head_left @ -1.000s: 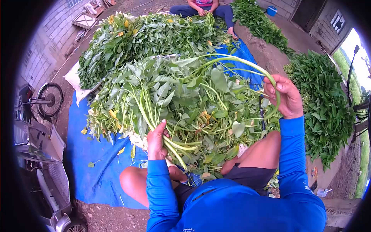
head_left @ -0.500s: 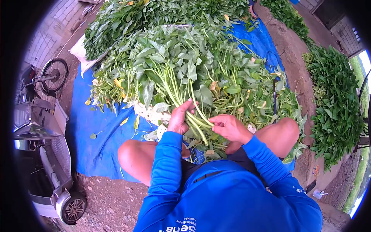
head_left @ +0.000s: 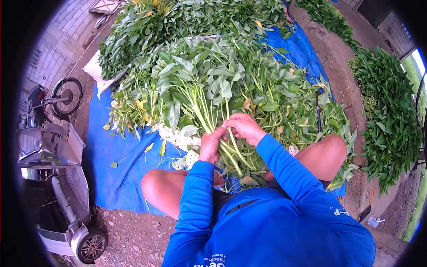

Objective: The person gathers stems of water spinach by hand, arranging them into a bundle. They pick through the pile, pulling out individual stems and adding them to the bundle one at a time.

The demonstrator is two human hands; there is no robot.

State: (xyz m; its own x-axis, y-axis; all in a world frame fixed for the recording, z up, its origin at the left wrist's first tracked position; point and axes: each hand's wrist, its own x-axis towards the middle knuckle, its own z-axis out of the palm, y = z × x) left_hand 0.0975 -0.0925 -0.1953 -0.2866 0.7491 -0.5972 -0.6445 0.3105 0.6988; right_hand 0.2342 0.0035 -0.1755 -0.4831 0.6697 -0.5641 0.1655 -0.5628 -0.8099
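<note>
My left hand (head_left: pixel 211 146) is closed around a bunch of leafy green stems (head_left: pixel 200 108), which look like water spinach. The leaves fan out away from me, and the cut ends point back toward my lap. Close beside its thumb, my right hand (head_left: pixel 244 128) pinches a single stem (head_left: pixel 228 111) that stands slightly apart on the bunch's right side. Beyond both hands spreads a loose heap of the same greens (head_left: pixel 275 89), with some yellowed leaves in it. My right palm is turned away from view.
A blue tarp (head_left: pixel 129 178) lies under the greens. More bundled greens (head_left: pixel 387 115) line the right side, and a large pile (head_left: pixel 191 20) sits at the back. A dark rod (head_left: pixel 318 111) rests on the heap's right. Vehicle parts (head_left: pixel 58 187) and a wheel (head_left: pixel 66 99) stand left.
My right hand has moved up and left, from the lower stem ends to beside my left thumb. The left hand keeps its hold on the bunch. The view has shifted slightly.
</note>
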